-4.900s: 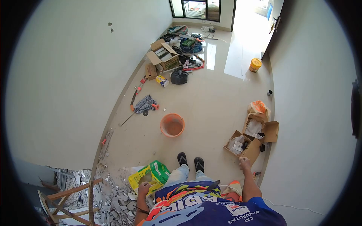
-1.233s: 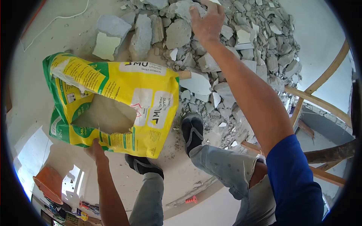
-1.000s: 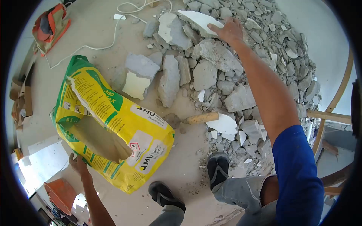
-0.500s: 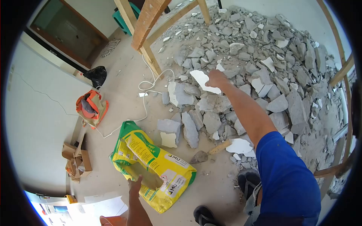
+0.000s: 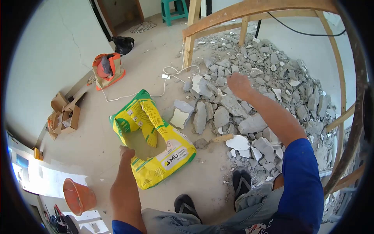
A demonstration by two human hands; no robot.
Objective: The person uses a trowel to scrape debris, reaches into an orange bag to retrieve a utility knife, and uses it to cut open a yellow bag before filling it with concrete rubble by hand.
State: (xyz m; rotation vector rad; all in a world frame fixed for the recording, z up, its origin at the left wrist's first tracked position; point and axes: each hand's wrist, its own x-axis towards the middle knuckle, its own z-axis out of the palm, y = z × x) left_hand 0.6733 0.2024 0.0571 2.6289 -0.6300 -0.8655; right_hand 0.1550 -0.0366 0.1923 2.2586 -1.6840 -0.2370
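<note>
My left hand point(image 5: 127, 152) grips the near left edge of the opening in a yellow and green printed bag point(image 5: 181, 150). The bag lies on the floor with its cut side gaping upward. My right hand point(image 5: 238, 84) is over the near side of a heap of broken concrete and plaster point(image 5: 269, 74), its fingers curled downward. What those fingers hold, if anything, is hidden. Between the bag and the heap lies a trowel with a wooden handle point(image 5: 221, 138), its dusty blade toward the bag. A white-faced chunk point(image 5: 180, 117) rests beside the bag.
Wooden framing point(image 5: 189, 50) stands around the heap. A white cable point(image 5: 128, 96) crosses the floor. An orange bucket point(image 5: 80, 197), cardboard box point(image 5: 72, 117), orange-tan bag point(image 5: 109, 72), black plastic bag point(image 5: 123, 45) and green stool point(image 5: 173, 11) stand around.
The white-faced fragment that was in my right hand no longer shows there. The bag's opening gapes wider, with my left hand still at its edge. The view has shifted.
</note>
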